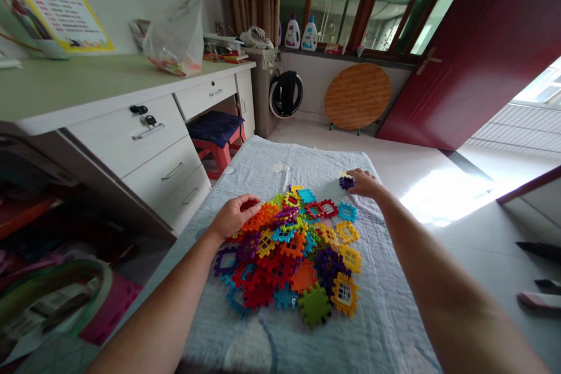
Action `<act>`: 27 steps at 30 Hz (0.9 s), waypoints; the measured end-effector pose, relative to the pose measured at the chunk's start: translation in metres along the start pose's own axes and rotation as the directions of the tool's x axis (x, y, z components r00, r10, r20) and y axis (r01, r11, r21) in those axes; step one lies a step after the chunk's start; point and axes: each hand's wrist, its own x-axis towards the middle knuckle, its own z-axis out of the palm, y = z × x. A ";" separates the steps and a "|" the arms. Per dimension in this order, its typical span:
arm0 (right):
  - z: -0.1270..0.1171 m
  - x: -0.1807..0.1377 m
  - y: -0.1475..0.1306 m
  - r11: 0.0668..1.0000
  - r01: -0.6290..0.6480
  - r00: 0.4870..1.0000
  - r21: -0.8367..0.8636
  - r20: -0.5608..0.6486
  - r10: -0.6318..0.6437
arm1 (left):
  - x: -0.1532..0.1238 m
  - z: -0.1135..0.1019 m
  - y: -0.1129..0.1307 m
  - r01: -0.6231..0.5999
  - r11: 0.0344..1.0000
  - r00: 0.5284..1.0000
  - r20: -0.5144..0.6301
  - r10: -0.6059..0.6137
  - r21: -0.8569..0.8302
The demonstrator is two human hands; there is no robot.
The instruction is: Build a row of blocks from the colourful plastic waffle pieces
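pale blue patterned cloth (385,304) spreads beneath the hands in the head view, and on its middle lies a loose heap of bright, notched square plastic pieces (280,263), overlapping at many angles. the person's right hand (363,181) reaches to the far right part of the cloth, apart from the heap, with thumb and fingers closed on a small dark purple notched plastic piece (347,183); a pale cream piece (345,175) shows right against it, though whether the two are joined cannot be told. the left hand (234,216) is at the heap's left edge, thumb and fingers curled at some orange notched plastic pieces (259,219); whether it grips one or only rests there cannot be told.

a light fingertip pinch on the edges probably serves best, since the teeth could snag on neighbours. lifting from the top, straight up, should keep the heap from sliding. the cloth is wrinkled, so a piece set down there wants gentle, level pressure.
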 end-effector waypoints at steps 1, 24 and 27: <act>0.000 -0.005 -0.004 1.000 0.009 0.999 0.025 -0.037 -0.008 | 0.000 0.000 0.000 -0.003 1.000 1.000 0.001 0.003 0.004; 0.020 -0.121 -0.076 0.858 0.369 0.909 0.356 -0.331 -0.254 | 0.004 -0.002 0.021 -0.236 0.843 0.953 -0.055 0.298 0.483; 0.025 -0.118 -0.088 0.867 0.397 0.901 0.301 -0.310 -0.305 | 0.012 0.003 0.039 -0.276 0.792 0.947 0.014 0.320 0.545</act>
